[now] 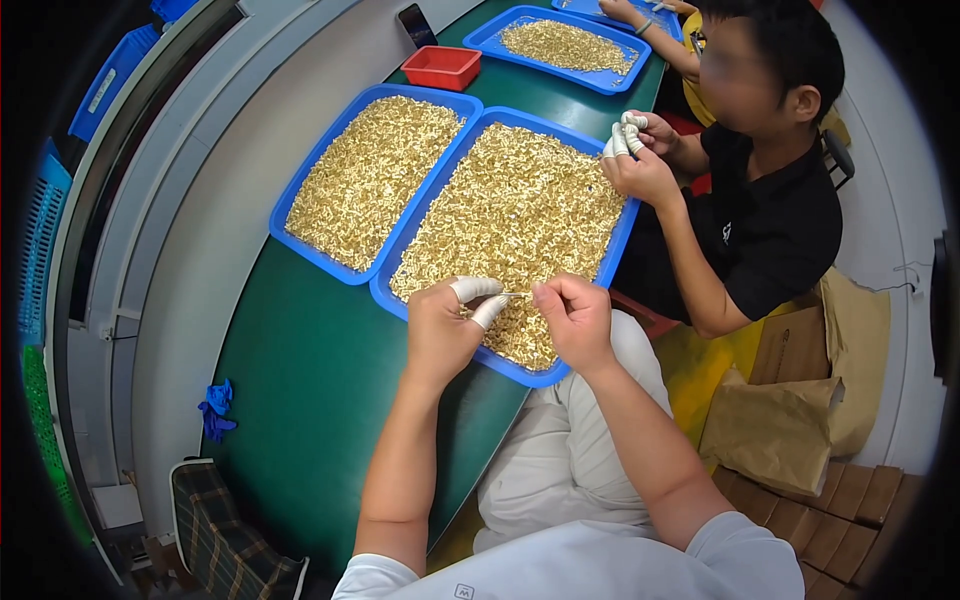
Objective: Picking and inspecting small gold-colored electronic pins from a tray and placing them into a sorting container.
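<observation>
Over the near end of a blue tray [378, 290] heaped with small gold-coloured metal parts [510, 205], my two hands meet. My left hand [445, 328], with white finger cots on thumb and forefinger, pinches a thin, small metal part [516, 295] between their tips. At the other end of that part is my right hand [578, 322], bare, its thumb pressed to the curled forefinger. What lies between those right fingertips is too small to make out.
A second blue tray [277, 222] of similar parts adjoins on the left, with a small red tray [441, 68] and another blue tray [478, 37] beyond. A co-worker [770, 210] in black sits at right. Blue gloves [216, 410] lie on the green table [300, 370]. Cartons [840, 515] stand lower right.
</observation>
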